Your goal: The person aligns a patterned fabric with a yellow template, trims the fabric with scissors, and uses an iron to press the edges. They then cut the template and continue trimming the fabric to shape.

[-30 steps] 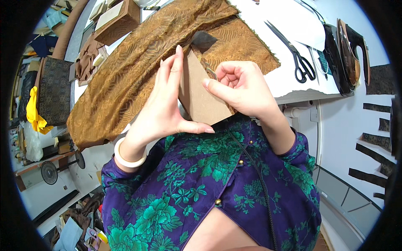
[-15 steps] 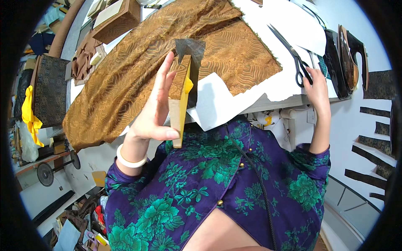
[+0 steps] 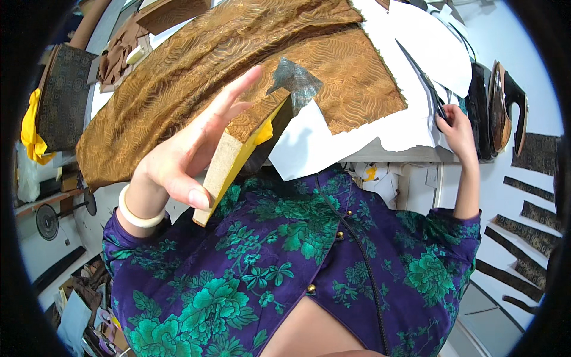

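Observation:
Tilted above the table's near edge is a small box-like piece (image 3: 219, 162), covered in brown patterned fabric with a pale side and a yellow inner face. My left hand (image 3: 187, 152) grips it, thumb on the near pale edge and index finger stretched out; the other fingers are partly hidden. Behind its far end a dark grey thin sheet (image 3: 297, 79) shows. A white sheet (image 3: 300, 143) lies beside it, overhanging the edge. On the right, my right hand (image 3: 459, 132) closes on the handles of black scissors (image 3: 423, 77), whose blades point away over white paper.
Brown-gold patterned fabric (image 3: 196, 77) covers much of the table and hangs off at left. Brown cloth (image 3: 122, 53) and a fabric-covered box (image 3: 172, 15) sit at far left. Dark glossy curved objects (image 3: 496, 107) stand at right. Fabric strips (image 3: 526, 226) hang on the right wall.
My left hand has moved left and nearer with the box-like piece, which is now more tilted. My right hand has closed around the scissors' handles.

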Demonstrator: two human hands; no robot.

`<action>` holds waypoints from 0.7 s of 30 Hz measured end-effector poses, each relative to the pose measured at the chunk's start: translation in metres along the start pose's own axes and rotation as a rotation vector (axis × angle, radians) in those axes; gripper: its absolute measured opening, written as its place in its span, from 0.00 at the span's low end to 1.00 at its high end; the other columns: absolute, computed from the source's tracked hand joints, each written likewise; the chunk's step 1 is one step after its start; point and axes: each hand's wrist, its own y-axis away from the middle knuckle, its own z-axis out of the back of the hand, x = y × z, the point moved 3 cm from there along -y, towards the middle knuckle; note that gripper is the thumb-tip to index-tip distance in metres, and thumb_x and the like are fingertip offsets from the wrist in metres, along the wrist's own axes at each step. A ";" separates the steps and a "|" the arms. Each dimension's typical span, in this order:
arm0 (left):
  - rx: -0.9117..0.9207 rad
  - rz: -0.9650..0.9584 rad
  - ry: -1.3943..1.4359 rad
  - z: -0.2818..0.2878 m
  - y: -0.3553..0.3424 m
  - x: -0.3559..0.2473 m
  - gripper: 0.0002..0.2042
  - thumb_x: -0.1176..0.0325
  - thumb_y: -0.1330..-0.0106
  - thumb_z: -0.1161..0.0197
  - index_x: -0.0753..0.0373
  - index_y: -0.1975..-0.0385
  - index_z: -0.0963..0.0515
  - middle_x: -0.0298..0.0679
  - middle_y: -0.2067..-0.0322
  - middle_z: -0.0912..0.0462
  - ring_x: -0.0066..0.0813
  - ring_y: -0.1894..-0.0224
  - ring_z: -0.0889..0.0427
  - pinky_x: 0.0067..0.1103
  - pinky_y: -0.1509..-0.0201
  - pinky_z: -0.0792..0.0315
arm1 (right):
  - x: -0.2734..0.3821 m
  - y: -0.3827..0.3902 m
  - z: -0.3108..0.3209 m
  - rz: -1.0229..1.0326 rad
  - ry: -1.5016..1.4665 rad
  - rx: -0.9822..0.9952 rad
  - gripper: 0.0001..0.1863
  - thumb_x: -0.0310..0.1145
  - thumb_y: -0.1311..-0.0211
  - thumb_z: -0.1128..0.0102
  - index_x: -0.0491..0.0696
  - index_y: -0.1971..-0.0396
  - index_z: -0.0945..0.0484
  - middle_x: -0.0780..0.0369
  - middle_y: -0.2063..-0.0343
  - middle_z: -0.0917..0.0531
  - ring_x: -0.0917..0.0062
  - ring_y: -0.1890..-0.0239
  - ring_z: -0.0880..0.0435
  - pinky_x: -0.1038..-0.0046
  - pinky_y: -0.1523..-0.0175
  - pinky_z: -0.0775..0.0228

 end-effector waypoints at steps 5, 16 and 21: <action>-0.056 0.078 0.123 0.002 0.006 -0.010 0.71 0.41 0.63 0.21 0.74 0.26 0.62 0.51 0.24 0.61 0.38 0.22 0.59 0.32 0.22 0.65 | 0.042 0.049 0.015 0.177 -0.284 -0.164 0.19 0.25 0.42 0.35 0.37 0.51 0.23 0.66 0.67 0.17 0.87 0.66 0.22 0.83 0.57 0.29; -0.141 0.162 0.251 0.009 0.009 -0.014 0.72 0.48 0.65 0.19 0.74 0.26 0.64 0.48 0.27 0.52 0.35 0.26 0.47 0.26 0.24 0.55 | 0.122 0.134 -0.029 -0.047 -1.020 0.654 0.29 0.23 0.56 0.25 0.32 0.49 0.22 0.64 0.67 0.24 0.86 0.70 0.26 0.84 0.66 0.35; -0.082 0.140 0.153 0.001 0.004 -0.013 0.69 0.35 0.60 0.24 0.78 0.27 0.57 0.57 0.25 0.70 0.42 0.25 0.46 0.30 0.24 0.53 | 0.136 0.123 -0.037 -0.003 -0.915 0.700 0.29 0.24 0.56 0.24 0.31 0.50 0.21 0.66 0.69 0.25 0.87 0.70 0.27 0.85 0.66 0.37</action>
